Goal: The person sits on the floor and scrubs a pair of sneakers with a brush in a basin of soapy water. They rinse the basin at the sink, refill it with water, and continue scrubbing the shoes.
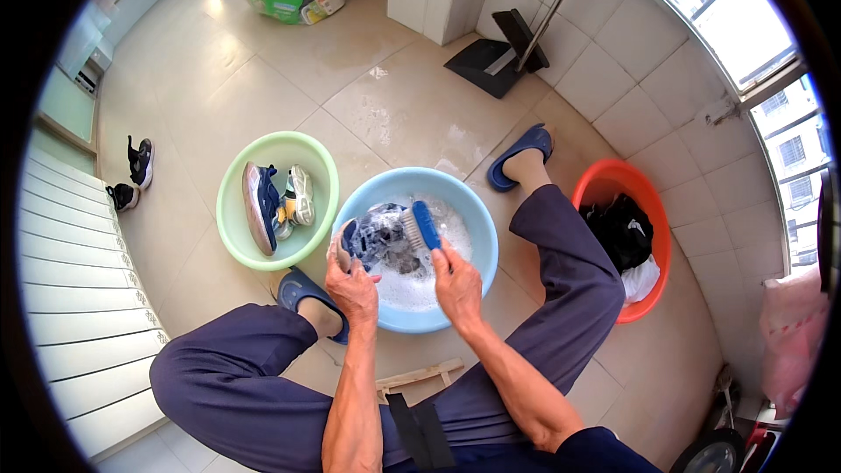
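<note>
A light blue plastic basin (489, 236) full of white suds stands between my feet. My left hand (353, 289) grips the heel end of a dark blue shoe (378, 233), which is coated in foam and held over the basin. In my right hand (458, 286) is a blue scrubbing brush (426, 225). Its white bristles face the shoe on the left; whether they touch it I cannot tell. To the left, a pale green basin (227, 223) holds a navy shoe (261, 209) lying on its side and a white, grey and yellow shoe (297, 197).
An orange-red bucket (662, 256) with black and white cloth stands by my right leg. Black shoes (140, 163) lie at far left near slatted white panels (85, 315). A black dustpan (483, 67) and broom (525, 39) lean at the wall. Wet patches (378, 121) mark the tiles.
</note>
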`<action>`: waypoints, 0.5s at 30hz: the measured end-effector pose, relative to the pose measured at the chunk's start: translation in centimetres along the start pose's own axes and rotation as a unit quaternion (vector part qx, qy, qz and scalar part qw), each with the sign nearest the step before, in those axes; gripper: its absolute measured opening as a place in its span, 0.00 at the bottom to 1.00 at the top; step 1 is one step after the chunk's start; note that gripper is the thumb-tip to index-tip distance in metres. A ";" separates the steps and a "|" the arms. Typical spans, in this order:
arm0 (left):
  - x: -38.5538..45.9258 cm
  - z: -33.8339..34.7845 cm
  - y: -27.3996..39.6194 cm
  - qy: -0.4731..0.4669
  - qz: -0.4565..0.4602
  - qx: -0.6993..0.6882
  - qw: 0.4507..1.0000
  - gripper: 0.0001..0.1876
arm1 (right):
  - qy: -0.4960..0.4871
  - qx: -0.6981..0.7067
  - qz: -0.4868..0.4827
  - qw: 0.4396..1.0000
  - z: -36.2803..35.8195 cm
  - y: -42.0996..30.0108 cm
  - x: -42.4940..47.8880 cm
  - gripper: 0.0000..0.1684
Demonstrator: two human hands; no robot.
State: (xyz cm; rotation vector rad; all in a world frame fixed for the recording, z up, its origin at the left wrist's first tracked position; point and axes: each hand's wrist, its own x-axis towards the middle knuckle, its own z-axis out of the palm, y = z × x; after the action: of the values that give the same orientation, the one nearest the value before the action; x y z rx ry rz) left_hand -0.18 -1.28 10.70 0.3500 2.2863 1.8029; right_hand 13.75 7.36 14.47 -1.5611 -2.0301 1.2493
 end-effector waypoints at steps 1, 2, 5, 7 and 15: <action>-0.3 0.2 0.4 -0.016 -0.010 0.000 1.000 0.25 | -0.002 -0.001 -0.025 1.000 0.3 -0.6 -0.7 0.21; -0.8 0.3 0.8 -0.031 -0.019 0.002 0.999 0.25 | -0.014 -0.034 -0.039 0.999 1.1 -0.7 -0.8 0.21; -2.0 0.7 3.2 -0.063 -0.037 0.021 0.997 0.27 | -0.010 -0.103 -0.040 0.994 3.7 2.7 0.9 0.22; -2.2 1.0 3.0 -0.058 0.011 0.057 0.997 0.27 | 0.036 -0.100 -0.002 0.994 5.7 8.5 4.7 0.23; -1.2 -1.1 2.5 -0.025 0.159 0.110 0.981 0.31 | -0.081 0.151 0.180 0.969 5.0 9.3 2.6 0.29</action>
State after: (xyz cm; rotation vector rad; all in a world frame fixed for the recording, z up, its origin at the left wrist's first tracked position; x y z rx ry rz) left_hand 0.76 -2.09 13.37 0.8312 2.5155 1.6470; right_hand 15.32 7.69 3.72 -1.7703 -1.5820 1.7783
